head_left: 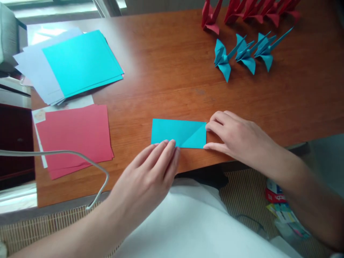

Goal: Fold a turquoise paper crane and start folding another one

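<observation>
Pinned rather than gripped, the folded blue paper (178, 133) lies flat by the table's (172, 71) near edge, with the left hand (150, 175) laying open fingers on its near side and the right hand (236, 138) bracing its right end with loosely spread fingertips, seemingly to hold the crease shut.

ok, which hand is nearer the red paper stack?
Left. The left hand lies just right of the red paper stack, touching the folded blue sheet; the right hand is farther right, past that sheet.
</observation>
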The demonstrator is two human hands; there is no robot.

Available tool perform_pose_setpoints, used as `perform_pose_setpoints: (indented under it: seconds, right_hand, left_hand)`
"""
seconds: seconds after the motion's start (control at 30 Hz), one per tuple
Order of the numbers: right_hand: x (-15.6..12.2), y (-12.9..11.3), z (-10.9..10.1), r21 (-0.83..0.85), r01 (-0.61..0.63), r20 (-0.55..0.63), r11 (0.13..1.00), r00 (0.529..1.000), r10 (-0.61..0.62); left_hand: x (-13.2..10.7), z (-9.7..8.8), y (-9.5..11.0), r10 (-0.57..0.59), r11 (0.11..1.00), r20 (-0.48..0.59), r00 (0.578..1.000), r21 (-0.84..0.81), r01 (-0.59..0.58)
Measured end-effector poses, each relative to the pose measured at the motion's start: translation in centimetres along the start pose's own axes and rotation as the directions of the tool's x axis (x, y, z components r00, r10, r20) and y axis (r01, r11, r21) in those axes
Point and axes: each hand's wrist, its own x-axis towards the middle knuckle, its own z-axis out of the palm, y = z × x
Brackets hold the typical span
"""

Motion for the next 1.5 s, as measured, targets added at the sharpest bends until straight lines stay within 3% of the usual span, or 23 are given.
perform_pose_setpoints:
  seconds: [0.1, 0.2, 0.3, 0.47, 0.8, 1.23, 1.5]
  right_hand:
    - [-1.2, -1.4, 1.0, 0.053, -0.054, -0.133, 0.997, 0.989, 0.061]
    - [-2.0, -3.8, 2.5, 0.122, -0.113, -0.312, 0.986, 0.939, 0.146]
    - [-2.4, -6.5, 4.4, 0.179, -0.003, -0.392, 0.984, 0.917, 0.074]
    - [-2.5, -9.0, 6.9, 0.196, 0.017, -0.346, 0.980, 0.937, 0.053]
    - [-4.2, -8.7, 8.8, 0.102, -0.020, -0.282, 0.995, 0.958, 0.048]
    - [-5.6, -9.2, 9.0, 0.077, -0.128, -0.292, 0.989, 0.945, 0.146]
    - [-5.5, -10.2, 8.1, 0.135, -0.200, -0.370, 0.971, 0.899, 0.236]
  left_hand:
    - [-0.5, 2.3, 2.0, -0.156, 0.983, 0.031, 0.987, -0.096, 0.158]
    - [-0.6, 3.5, 2.7, -0.276, 0.944, 0.044, 0.960, -0.176, 0.280]
    - [-0.8, 4.1, 2.8, -0.293, 0.932, 0.031, 0.956, -0.213, 0.292]
    - [-1.2, 5.1, 3.2, -0.306, 0.923, -0.003, 0.952, -0.247, 0.296]
    - [-1.5, 5.1, 2.7, -0.340, 0.903, 0.017, 0.940, -0.274, 0.331]
    - [-4.9, 5.1, 1.6, -0.393, 0.908, 0.024, 0.919, -0.152, 0.392]
    - [-4.4, 5.4, 2.7, -0.482, 0.863, -0.004, 0.876, -0.178, 0.474]
